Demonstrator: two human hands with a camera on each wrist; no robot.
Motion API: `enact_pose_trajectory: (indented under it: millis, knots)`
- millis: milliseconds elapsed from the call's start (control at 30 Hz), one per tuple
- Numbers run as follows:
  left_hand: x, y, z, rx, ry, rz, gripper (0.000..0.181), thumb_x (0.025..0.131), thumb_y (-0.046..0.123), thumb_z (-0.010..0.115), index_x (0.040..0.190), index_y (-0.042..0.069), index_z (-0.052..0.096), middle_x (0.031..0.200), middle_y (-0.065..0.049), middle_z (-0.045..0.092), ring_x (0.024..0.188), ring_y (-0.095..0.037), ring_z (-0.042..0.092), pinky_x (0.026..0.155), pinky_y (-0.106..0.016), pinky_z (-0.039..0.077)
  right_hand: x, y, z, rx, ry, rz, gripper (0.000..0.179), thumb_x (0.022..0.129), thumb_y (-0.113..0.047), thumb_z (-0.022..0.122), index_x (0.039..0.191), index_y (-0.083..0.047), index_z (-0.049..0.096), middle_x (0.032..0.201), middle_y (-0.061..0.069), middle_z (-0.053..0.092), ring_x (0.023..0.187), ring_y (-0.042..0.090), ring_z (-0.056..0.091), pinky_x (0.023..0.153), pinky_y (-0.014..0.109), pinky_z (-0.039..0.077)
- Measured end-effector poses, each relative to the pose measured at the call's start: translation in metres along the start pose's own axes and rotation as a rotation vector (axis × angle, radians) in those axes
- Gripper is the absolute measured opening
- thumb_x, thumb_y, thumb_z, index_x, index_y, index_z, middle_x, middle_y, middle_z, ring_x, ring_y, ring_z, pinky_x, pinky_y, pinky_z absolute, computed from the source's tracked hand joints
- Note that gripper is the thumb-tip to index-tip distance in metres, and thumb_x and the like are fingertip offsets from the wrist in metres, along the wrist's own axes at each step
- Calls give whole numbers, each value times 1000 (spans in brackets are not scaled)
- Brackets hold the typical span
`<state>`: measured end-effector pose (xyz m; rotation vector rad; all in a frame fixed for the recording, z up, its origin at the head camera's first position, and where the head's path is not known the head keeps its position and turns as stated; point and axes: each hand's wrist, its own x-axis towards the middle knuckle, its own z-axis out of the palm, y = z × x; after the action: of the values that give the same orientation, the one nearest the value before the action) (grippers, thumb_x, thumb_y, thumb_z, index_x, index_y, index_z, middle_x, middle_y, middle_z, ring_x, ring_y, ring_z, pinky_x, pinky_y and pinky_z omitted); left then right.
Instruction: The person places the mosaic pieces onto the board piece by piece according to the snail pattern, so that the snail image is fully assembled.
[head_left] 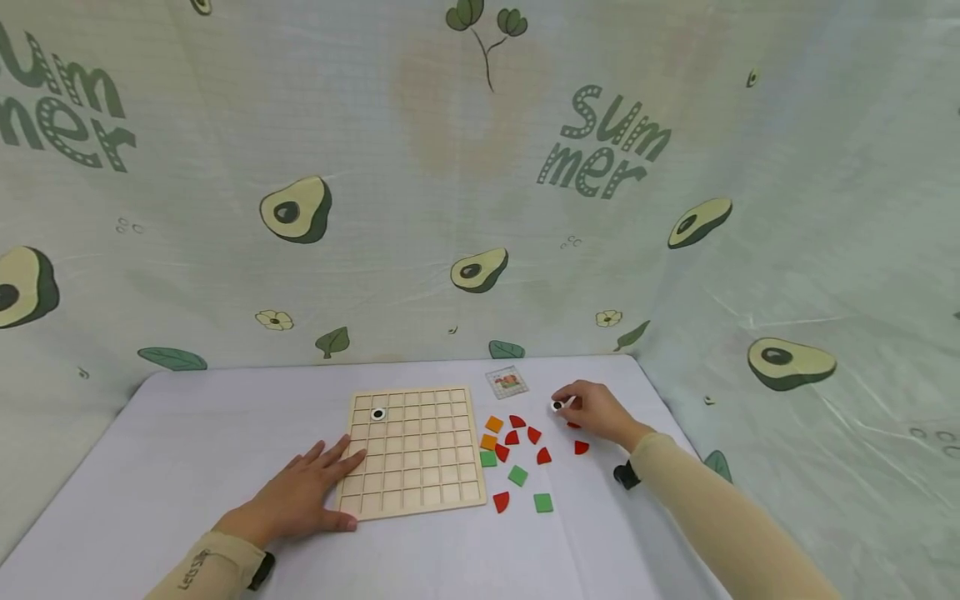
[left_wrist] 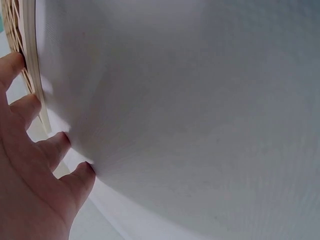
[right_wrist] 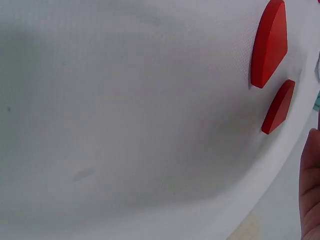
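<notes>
A square wooden grid board [head_left: 416, 454] lies on the white cloth, with one white tile bearing a black dot [head_left: 378, 414] in an upper left cell. My left hand [head_left: 303, 492] rests with spread fingers on the board's left edge; some fingertips touch the wood and others the cloth. To the right of the board, my right hand [head_left: 600, 412] pinches another white piece with a black dot [head_left: 557, 406] between thumb and finger. Beneath and beside that hand lie red quarter-round pieces [right_wrist: 270, 45]. In the right wrist view the pinched piece is hardly visible.
Between board and right hand are scattered several red quarter-round pieces [head_left: 543, 456], orange squares [head_left: 494, 424] and green squares [head_left: 517, 475]. A small picture card [head_left: 507, 382] lies at the back. A printed cloth [head_left: 390, 183] hangs behind the table.
</notes>
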<state>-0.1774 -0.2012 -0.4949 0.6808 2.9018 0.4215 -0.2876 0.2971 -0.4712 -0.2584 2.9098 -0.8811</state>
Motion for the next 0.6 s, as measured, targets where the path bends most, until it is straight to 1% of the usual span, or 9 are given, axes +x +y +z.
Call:
enact_pose_trajectory:
  millis: [133, 300, 433, 600]
  knots:
    - [0, 0, 1, -2, -1, -6, 105, 67, 76, 70, 152, 18, 45, 159, -18, 30, 139, -55, 27, 104, -73, 26, -3, -2, 2, -1, -4, -34, 27, 89, -15, 78, 115, -15, 74, 96, -4, 63, 76, 16, 59, 66, 26, 55]
    - [-2, 0, 3, -2, -1, -21, 105, 68, 76, 70, 152, 19, 45, 160, -17, 29, 140, -54, 26, 106, -72, 25, -4, -4, 6, -31, 6, -96, 26, 88, -15, 79, 113, -15, 75, 100, -6, 65, 81, 15, 57, 68, 25, 54]
    - [-1, 0, 5, -1, 7, -15, 105, 67, 76, 70, 152, 19, 45, 159, -18, 30, 140, -54, 26, 106, -73, 25, -4, -8, 8, -51, 3, -97, 26, 88, -16, 79, 113, -16, 75, 100, -8, 64, 84, 15, 56, 70, 25, 54]
    - [0, 0, 6, 7, 9, -25, 105, 67, 77, 70, 152, 20, 45, 160, -16, 29, 140, -53, 26, 107, -71, 24, -2, -11, 11, -63, 2, -100, 26, 87, -19, 80, 112, -18, 76, 99, -10, 64, 84, 15, 56, 72, 25, 54]
